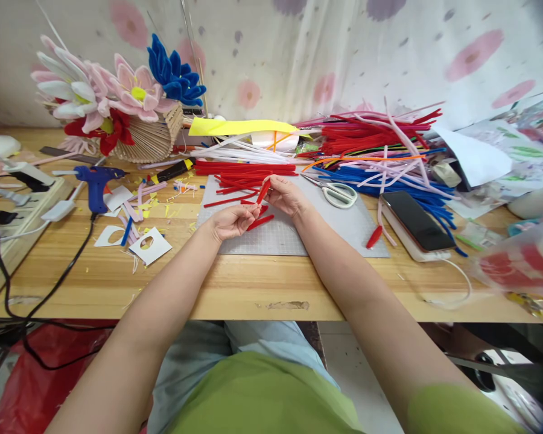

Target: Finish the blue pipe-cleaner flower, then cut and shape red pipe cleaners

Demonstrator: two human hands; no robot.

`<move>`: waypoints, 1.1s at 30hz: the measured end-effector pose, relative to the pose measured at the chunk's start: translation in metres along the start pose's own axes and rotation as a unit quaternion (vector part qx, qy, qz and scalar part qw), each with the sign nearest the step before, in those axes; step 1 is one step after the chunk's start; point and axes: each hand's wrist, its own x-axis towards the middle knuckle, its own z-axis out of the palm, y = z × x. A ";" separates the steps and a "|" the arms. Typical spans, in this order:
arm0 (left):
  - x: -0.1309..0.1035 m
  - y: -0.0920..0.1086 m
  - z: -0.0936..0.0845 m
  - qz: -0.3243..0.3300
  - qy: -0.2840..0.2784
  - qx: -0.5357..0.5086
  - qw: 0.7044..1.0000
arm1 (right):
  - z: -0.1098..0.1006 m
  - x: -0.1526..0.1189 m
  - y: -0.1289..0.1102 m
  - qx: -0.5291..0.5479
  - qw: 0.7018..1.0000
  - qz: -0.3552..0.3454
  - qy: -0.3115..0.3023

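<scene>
Between my two hands is a short red pipe cleaner piece [263, 191], bent into a narrow petal shape. My left hand [238, 220] pinches its lower end, while the fingers of my right hand [284, 194] close on its upper end. Both hands are above a grey cutting mat [344, 232]. Cut red pipe cleaners [235, 181] lie on the mat just behind and under my hands. Scissors with pale handles [339, 194] rest to the right of my right hand. A finished-looking red petal [374, 237] lies near the mat's right edge.
A blue glue gun [96, 184] and a power strip [9, 259] stand at left, with a black cable hanging over the edge. Pipe cleaner flowers [138, 90] stand behind. Bundled red pipe cleaners [366, 135], a phone [417, 220] and a plastic cup [525, 259] are on the right.
</scene>
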 end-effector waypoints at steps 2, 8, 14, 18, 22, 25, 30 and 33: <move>0.000 0.000 0.000 0.005 0.008 -0.010 1.000 | 0.000 0.002 0.002 -0.009 1.000 -0.010 0.015; 0.005 0.003 -0.003 0.050 0.026 0.021 0.998 | 0.007 0.007 0.004 -0.020 0.997 -0.059 0.041; 0.007 0.005 -0.005 0.104 0.030 0.155 0.982 | 0.012 0.007 0.000 -0.046 0.997 -0.044 0.044; 0.004 0.008 -0.014 0.138 0.044 0.244 0.959 | 0.004 0.001 -0.010 -0.132 0.991 -0.028 0.014; -0.001 0.015 -0.022 0.184 0.084 0.361 0.910 | -0.008 -0.006 -0.021 -0.298 0.954 0.021 -0.030; -0.003 0.023 -0.030 0.247 0.188 0.478 0.822 | -0.013 -0.008 -0.026 -0.366 0.927 0.066 -0.050; 0.001 0.032 -0.048 0.311 0.359 0.659 0.584 | -0.014 -0.008 -0.027 -0.409 0.905 0.092 -0.063; 0.005 0.030 -0.055 0.308 0.375 0.695 0.531 | -0.016 -0.006 -0.024 -0.435 0.899 0.043 0.000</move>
